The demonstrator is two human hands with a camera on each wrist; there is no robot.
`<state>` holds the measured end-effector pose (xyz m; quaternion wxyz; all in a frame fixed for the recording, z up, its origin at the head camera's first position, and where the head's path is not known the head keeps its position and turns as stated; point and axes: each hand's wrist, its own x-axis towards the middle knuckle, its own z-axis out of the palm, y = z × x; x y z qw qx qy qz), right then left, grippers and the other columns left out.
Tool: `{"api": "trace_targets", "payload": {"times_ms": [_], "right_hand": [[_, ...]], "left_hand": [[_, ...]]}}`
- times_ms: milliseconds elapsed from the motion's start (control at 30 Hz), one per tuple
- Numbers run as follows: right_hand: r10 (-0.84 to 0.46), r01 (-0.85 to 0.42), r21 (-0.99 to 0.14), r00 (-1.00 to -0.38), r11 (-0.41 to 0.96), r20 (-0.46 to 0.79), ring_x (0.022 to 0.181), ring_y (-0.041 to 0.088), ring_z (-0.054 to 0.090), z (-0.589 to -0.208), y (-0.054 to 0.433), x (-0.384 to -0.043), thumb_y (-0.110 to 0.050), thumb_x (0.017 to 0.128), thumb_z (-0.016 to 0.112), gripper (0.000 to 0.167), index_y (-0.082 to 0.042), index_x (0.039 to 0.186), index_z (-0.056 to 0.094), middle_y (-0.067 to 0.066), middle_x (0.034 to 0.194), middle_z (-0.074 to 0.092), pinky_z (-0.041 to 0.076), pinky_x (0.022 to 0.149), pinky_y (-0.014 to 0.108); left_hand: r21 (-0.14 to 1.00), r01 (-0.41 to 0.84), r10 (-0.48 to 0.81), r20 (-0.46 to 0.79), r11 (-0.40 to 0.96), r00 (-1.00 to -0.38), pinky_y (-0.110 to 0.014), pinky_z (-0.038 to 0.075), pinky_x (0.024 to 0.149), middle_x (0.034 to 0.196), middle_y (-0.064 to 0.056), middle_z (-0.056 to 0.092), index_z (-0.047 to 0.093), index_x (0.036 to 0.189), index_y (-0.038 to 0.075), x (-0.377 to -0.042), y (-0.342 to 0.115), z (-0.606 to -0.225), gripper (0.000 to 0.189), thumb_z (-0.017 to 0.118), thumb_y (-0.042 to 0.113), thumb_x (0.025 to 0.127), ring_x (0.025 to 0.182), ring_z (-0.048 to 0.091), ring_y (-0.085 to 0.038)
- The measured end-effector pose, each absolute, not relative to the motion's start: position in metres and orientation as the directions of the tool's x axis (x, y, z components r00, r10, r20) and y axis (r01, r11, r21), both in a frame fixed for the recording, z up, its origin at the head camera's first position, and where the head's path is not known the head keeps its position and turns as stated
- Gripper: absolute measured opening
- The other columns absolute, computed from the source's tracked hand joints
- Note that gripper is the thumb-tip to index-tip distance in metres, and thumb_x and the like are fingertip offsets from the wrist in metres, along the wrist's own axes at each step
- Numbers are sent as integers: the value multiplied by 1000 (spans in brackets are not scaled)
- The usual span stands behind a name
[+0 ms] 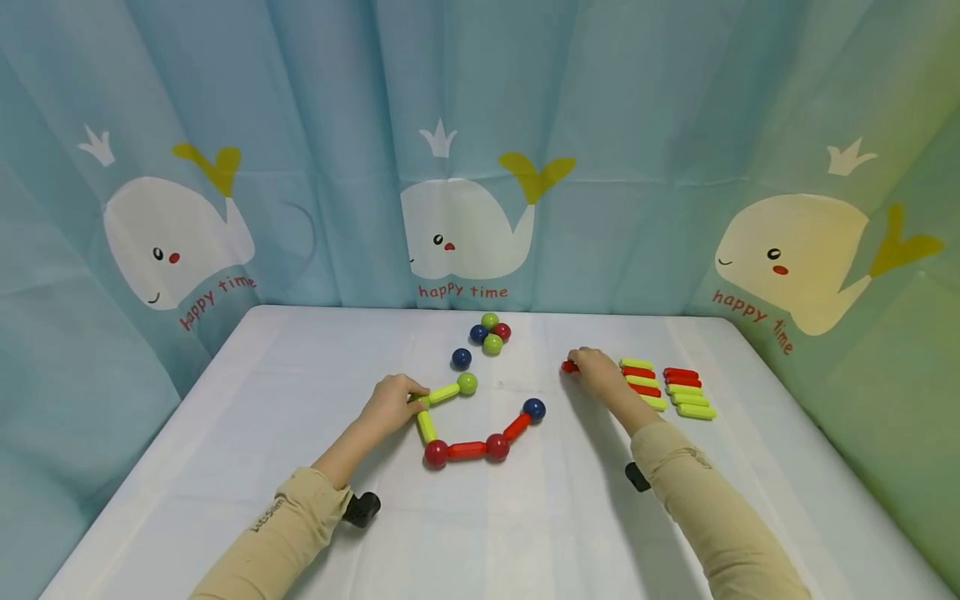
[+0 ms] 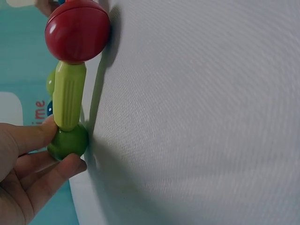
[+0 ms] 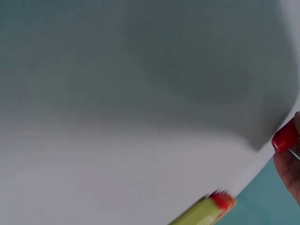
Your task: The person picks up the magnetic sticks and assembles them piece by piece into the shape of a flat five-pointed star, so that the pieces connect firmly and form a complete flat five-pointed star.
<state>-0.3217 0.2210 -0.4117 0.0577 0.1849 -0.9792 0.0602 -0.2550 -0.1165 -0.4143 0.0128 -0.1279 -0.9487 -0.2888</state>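
Note:
A chain of balls and sticks lies on the table. My left hand (image 1: 392,404) pinches the green ball (image 2: 69,143) at its upper left corner between thumb and fingers. From that ball, one green stick (image 1: 444,393) leads to another green ball (image 1: 467,383). A second green stick (image 1: 427,427) joins it to a red ball (image 1: 437,453). Onward run a red stick (image 1: 467,451), another red ball (image 1: 497,447), a slanted red stick (image 1: 517,427) and a blue ball (image 1: 534,409). Apart from the chain, my right hand (image 1: 598,372) pinches a loose red stick (image 3: 285,137), partly hidden by the fingers.
Behind the chain lie a loose blue ball (image 1: 461,359) and a cluster of balls (image 1: 492,344). Right of my right hand, green and red sticks form a near row (image 1: 637,382) and a farther row (image 1: 686,390). A whale-print curtain (image 1: 630,100) stands behind the white table (image 1: 300,358).

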Motion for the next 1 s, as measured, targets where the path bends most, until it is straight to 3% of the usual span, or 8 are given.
{"api": "trace_targets", "payload": {"times_ms": [200, 433, 667, 1000], "right_hand": [[-318, -332, -361, -943, 871, 100, 85, 30, 61, -405, 196, -315, 1, 86, 63, 22, 10, 107, 63, 22, 95, 67, 53, 81, 41], [-333, -318, -575, -939, 754, 83, 81, 27, 63, -402, 171, -300, -6, 87, 64, 27, 8, 110, 62, 21, 93, 67, 54, 71, 35], [-344, -278, -592, -939, 756, 3, 72, 20, 60, -406, 160, -289, -7, 88, 63, 27, 6, 112, 60, 18, 87, 66, 49, 62, 26], [-378, -308, -593, -926, 744, 7, 77, 22, 61, -410, 154, -286, -4, 86, 64, 26, 5, 111, 61, 19, 93, 67, 51, 67, 29]], "left_hand": [[534, 269, 261, 92, 801, -961, -43, 48, 92, 105, -12, 71, 73, 101, 5, -256, -115, -413, 21, 72, 11, 81, 105, 63, -30], [548, 254, 255, 76, 797, -964, -42, 49, 90, 100, -11, 72, 73, 99, 4, -256, -113, -411, 20, 73, 12, 80, 101, 64, -29], [565, 266, 263, 87, 781, -961, -42, 49, 88, 98, -12, 73, 73, 98, 3, -255, -108, -410, 20, 73, 10, 80, 99, 65, -28], [605, 260, 256, 96, 752, -962, -43, 48, 92, 102, -12, 72, 72, 102, 2, -253, -96, -415, 24, 72, 13, 81, 105, 63, -29]]}}
